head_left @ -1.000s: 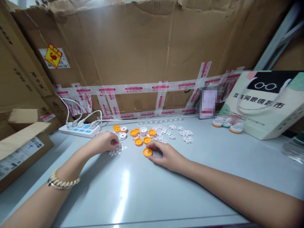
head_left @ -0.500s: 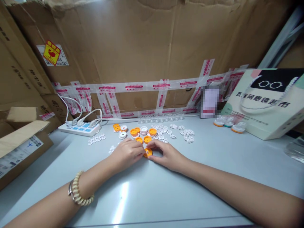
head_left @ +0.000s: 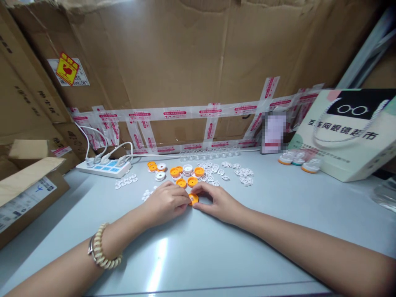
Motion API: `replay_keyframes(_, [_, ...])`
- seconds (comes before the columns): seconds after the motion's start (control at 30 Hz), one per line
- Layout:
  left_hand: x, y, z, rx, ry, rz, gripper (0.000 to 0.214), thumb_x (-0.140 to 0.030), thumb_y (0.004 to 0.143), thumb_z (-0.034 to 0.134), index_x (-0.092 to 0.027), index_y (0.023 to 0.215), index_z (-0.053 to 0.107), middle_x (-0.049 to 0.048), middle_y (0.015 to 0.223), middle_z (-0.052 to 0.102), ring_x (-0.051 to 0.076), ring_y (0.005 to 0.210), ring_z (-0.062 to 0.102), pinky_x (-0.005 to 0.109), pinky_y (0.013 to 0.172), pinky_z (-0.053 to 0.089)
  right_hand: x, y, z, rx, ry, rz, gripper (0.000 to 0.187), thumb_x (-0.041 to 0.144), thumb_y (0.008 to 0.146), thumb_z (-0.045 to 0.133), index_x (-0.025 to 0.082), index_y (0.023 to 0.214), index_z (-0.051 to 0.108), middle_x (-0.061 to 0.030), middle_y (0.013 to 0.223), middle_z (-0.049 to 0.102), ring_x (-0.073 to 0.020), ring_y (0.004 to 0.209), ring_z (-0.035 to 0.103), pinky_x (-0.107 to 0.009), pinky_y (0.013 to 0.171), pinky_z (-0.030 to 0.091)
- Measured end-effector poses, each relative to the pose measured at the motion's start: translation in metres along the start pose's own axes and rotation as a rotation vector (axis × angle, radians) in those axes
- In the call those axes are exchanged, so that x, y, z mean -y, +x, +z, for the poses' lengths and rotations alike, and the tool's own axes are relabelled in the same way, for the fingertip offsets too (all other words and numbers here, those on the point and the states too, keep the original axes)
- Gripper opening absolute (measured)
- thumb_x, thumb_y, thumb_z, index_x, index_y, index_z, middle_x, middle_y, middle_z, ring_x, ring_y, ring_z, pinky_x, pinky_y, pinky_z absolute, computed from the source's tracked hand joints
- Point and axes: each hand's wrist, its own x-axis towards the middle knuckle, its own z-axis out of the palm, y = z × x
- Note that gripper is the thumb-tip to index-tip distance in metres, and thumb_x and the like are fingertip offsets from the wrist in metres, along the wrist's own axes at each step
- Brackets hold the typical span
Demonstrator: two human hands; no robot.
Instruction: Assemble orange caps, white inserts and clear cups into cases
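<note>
Between thumb and fingers, my right hand grips a round orange plastic part low over the table, with a small pale bit at its middle. Pressed together at the left side of that part are the fingertips of my left hand; what they pinch, if anything, is hidden. Just behind my hands lie several orange round cups, a white round piece among them. Small white toothed pieces are scattered to their right. Tiny white parts rest beside my left hand.
A white power strip with plugged cables lies at the left, near small white discs. A clear row of cups runs along the cardboard at the back. On the right stand a phone, assembled pieces and a paper bag.
My left hand has shifted very slightly to the right, its fingertips covering a bit more of the orange part. My right hand keeps its grip almost unmoved.
</note>
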Motion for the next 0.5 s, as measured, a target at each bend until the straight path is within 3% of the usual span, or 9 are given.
replay_keyframes(0.27, [-0.01,0.002,-0.009,0.094,0.056,0.077,0.02,-0.014,0.086,0.046,-0.018,0.09,0.065,0.0018,0.079,0.071,0.014,0.073,0.062,0.032,0.073,0.037,0.001,0.001,0.001,0.001,-0.002,-0.009,0.021,0.019,0.073,0.062,0.018,0.093,0.055,-0.0052,0.095,0.066,-0.017,0.09,0.063,-0.033,0.084,0.051])
replay_keyframes(0.43, [0.008,-0.001,-0.041,-0.006,-0.145,-0.147,0.02,-0.021,0.086,0.046,-0.017,0.093,0.064,0.0056,0.093,0.069,0.016,0.085,0.062,0.03,0.078,0.042,-0.001,0.0,0.003,-0.01,0.001,-0.01,0.024,0.021,0.074,0.061,0.019,0.098,0.057,-0.0063,0.1,0.065,-0.0174,0.092,0.063,-0.035,0.086,0.05])
replay_keyframes(0.5, [0.025,-0.008,-0.057,0.055,-0.146,-0.321,0.022,-0.025,0.086,0.045,-0.018,0.086,0.065,0.0057,0.088,0.069,0.017,0.082,0.061,0.028,0.073,0.044,-0.001,0.0,0.003,-0.019,-0.015,-0.005,0.025,0.021,0.074,0.061,0.019,0.098,0.057,-0.0067,0.102,0.065,-0.0178,0.093,0.063,-0.035,0.087,0.05])
